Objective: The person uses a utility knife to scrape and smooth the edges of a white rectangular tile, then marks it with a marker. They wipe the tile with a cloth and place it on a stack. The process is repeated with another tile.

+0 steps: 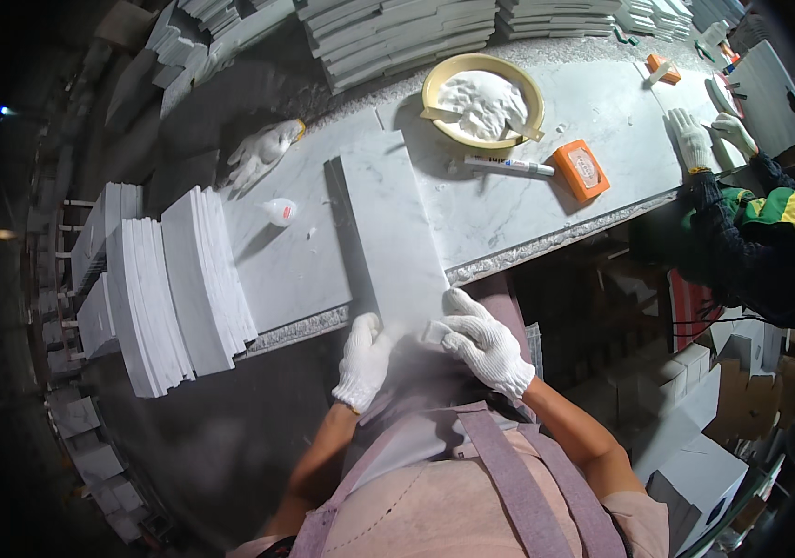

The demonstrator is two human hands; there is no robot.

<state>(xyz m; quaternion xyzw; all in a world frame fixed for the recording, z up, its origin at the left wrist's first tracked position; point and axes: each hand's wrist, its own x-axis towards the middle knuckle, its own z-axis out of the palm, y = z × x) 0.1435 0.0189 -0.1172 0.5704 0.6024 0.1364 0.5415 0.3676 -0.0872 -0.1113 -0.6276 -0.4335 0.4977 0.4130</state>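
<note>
While the white-gloved left hand (362, 365) clasps a long grey-white stone slab (394, 219), the right hand (487, 345) pinches a whitish block (434, 332) between fingertips, apparently edge-smoothing, next needing even pressure.

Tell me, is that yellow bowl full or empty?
Neither: the yellow bowl is partly filled. Lumpy white material lies inside, with its bare yellow side showing above.

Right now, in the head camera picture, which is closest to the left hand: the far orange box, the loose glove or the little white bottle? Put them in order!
From the left hand:
1. Little white bottle: ahead, a bit left.
2. Loose glove: just beyond the bottle.
3. Far orange box: way up at the right.
</note>
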